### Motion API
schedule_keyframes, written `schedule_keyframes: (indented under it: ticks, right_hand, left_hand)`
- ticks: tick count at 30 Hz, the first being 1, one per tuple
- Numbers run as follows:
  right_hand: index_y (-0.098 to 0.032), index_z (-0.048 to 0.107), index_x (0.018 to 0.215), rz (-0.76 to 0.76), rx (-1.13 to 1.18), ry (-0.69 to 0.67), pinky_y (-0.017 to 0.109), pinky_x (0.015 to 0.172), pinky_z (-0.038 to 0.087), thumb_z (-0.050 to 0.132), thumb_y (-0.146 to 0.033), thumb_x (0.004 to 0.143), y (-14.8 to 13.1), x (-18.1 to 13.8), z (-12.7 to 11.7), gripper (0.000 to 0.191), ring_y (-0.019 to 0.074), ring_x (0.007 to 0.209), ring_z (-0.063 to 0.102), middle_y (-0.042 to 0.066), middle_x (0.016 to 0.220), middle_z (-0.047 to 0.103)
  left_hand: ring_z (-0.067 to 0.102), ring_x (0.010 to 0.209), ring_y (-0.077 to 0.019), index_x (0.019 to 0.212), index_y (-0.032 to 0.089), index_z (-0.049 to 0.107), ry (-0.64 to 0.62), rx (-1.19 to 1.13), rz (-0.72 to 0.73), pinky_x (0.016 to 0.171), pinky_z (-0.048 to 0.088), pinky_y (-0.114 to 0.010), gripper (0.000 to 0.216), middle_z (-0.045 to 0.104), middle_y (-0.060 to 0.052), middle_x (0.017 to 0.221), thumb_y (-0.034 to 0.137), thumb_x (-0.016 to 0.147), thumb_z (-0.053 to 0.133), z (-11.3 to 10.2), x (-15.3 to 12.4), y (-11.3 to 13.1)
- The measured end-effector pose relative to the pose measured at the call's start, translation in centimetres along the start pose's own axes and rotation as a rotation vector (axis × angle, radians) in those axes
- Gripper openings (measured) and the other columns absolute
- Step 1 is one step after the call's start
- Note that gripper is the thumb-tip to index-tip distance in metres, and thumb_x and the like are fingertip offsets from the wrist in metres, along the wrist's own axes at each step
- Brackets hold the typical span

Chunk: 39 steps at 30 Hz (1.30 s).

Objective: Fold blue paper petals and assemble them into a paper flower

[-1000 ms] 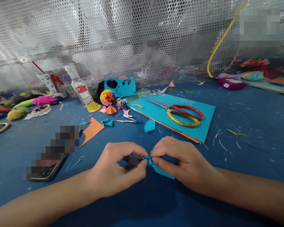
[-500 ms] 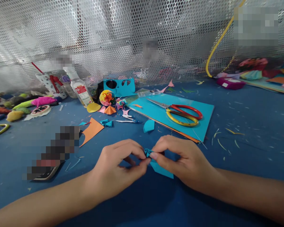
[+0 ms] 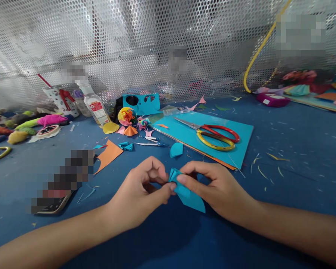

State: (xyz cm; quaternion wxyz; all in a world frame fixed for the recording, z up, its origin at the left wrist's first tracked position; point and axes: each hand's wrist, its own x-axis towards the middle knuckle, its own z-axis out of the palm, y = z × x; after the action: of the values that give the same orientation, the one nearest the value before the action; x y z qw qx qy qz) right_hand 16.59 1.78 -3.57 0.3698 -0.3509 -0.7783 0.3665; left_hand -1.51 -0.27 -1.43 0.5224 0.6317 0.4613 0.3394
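A small folded piece of blue paper [image 3: 181, 186] is held between my two hands above the table. My right hand [image 3: 215, 183] pinches its right side between thumb and fingers. At its left edge, my left hand [image 3: 145, 186] grips with thumb and fingertips. The paper's upper end shows narrow layered folds, and a flat point slants down to the right under my right hand. Just beyond lies a folded blue paper wedge [image 3: 176, 150] on the table. Another folded blue piece [image 3: 126, 146] lies farther left, beside an orange paper offcut [image 3: 109, 155].
Scissors [image 3: 212, 135] with red and yellow handles rest on a stack of blue paper [image 3: 243, 130]. A compass [image 3: 151, 142], a paper flower ball [image 3: 127, 116] and a glue bottle [image 3: 96, 106] stand or lie behind. A phone [image 3: 56, 203] lies left, and perforated metal backs the table.
The blue paper has turned, so its layered folds and more of its flat face now show. My left hand's fingers have lifted and curled slightly; my right hand stays nearly in place.
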Motion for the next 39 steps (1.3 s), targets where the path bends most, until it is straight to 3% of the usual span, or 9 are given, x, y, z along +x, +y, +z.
schedule_keyframes:
  ticks: [4, 7, 11, 16, 22, 24, 28, 31, 39]
  right_hand:
    - [-0.019, 0.045, 0.113, -0.262, -0.139, 0.132, 0.029, 0.071, 0.049, 0.041, -0.015, 0.085, 0.9, -0.2, -0.1, 0.029, 0.0159, 0.088, 0.056, 0.008, 0.103, 0.056]
    - [-0.021, 0.048, 0.107, -0.536, -0.425, 0.125, 0.038, 0.085, 0.043, 0.051, -0.011, 0.077, 1.2, -0.3, -0.3, 0.033, 0.0215, 0.105, 0.049, 0.009, 0.113, 0.052]
    - [-0.025, 0.055, 0.091, -0.649, -0.549, 0.084, 0.036, 0.083, 0.043, 0.06, -0.018, 0.078, 1.0, -0.2, -0.6, 0.016, 0.0195, 0.095, 0.054, 0.004, 0.099, 0.061]
    - [-0.025, 0.057, 0.091, -0.619, -0.407, 0.075, 0.031, 0.077, 0.044, 0.057, -0.017, 0.081, 0.8, -0.1, -0.8, 0.013, 0.0144, 0.082, 0.058, -0.001, 0.087, 0.065]
    - [-0.022, 0.059, 0.084, -0.383, -0.087, 0.104, 0.022, 0.065, 0.048, 0.057, -0.014, 0.081, -0.1, -0.5, -0.1, 0.009, 0.0111, 0.072, 0.061, -0.001, 0.077, 0.066]
    - [-0.021, 0.06, 0.081, -0.274, -0.006, 0.082, 0.019, 0.059, 0.048, 0.059, -0.017, 0.079, -0.4, -0.4, 0.2, 0.004, 0.0105, 0.067, 0.061, -0.001, 0.074, 0.065]
    - [-0.02, 0.062, 0.082, -0.083, 0.002, -0.001, 0.017, 0.055, 0.048, 0.059, -0.02, 0.079, -0.4, 0.0, 0.2, 0.004, 0.01, 0.064, 0.061, -0.002, 0.072, 0.066]
    - [-0.02, 0.065, 0.079, -0.059, -0.096, -0.142, 0.017, 0.056, 0.047, 0.059, -0.018, 0.078, 0.2, 0.2, 0.3, 0.006, 0.0093, 0.063, 0.06, -0.002, 0.071, 0.065]
    - [-0.017, 0.068, 0.081, -0.218, -0.337, -0.229, 0.021, 0.065, 0.045, 0.057, -0.013, 0.077, 1.3, 0.3, 1.0, 0.013, 0.0121, 0.072, 0.059, 0.002, 0.077, 0.064]
  left_hand:
    - [0.06, 0.062, -0.0093, 0.074, 0.019, 0.036, 0.024, -0.155, -0.011, 0.051, 0.051, -0.018, 0.025, 0.05, 0.006, 0.065, 0.019, 0.075, 0.061, -0.4, 0.6, 0.0]
    - [0.06, 0.059, -0.0095, 0.073, 0.018, 0.036, 0.015, -0.243, -0.054, 0.048, 0.052, -0.019, 0.026, 0.049, 0.006, 0.063, 0.02, 0.074, 0.063, -0.6, 1.0, 0.1]
    - [0.059, 0.059, -0.0095, 0.076, 0.017, 0.042, -0.054, -0.256, -0.083, 0.049, 0.052, -0.018, 0.02, 0.052, 0.005, 0.06, 0.021, 0.075, 0.061, -0.8, 0.9, -0.1]
    - [0.058, 0.061, -0.0105, 0.082, 0.017, 0.05, -0.07, -0.083, 0.004, 0.052, 0.05, -0.02, 0.014, 0.055, 0.002, 0.065, 0.028, 0.078, 0.058, -0.9, 0.2, -0.1]
    - [0.053, 0.063, -0.0101, 0.077, 0.016, 0.065, -0.019, 0.393, 0.353, 0.055, 0.044, -0.02, 0.011, 0.058, -0.003, 0.076, 0.025, 0.071, 0.064, -1.0, -0.7, 0.5]
    - [0.055, 0.067, -0.0106, 0.076, 0.016, 0.065, -0.033, 0.353, 0.3, 0.056, 0.045, -0.019, 0.01, 0.06, -0.004, 0.08, 0.024, 0.075, 0.06, -1.0, -0.7, 0.6]
    - [0.05, 0.053, -0.0086, 0.076, 0.016, 0.063, -0.128, 0.167, -0.072, 0.047, 0.044, -0.017, 0.018, 0.054, 0.001, 0.061, 0.033, 0.077, 0.056, -1.5, -0.1, 0.4]
    - [0.048, 0.05, -0.0092, 0.073, 0.015, 0.062, -0.254, 0.194, -0.225, 0.042, 0.042, -0.017, 0.021, 0.048, 0.003, 0.054, 0.034, 0.077, 0.054, -1.8, 0.4, 0.2]
    - [0.051, 0.055, -0.0066, 0.074, 0.018, 0.07, -0.165, 0.726, 0.134, 0.052, 0.037, -0.016, 0.015, 0.059, 0.001, 0.071, 0.014, 0.071, 0.056, -1.6, 0.7, -1.0]
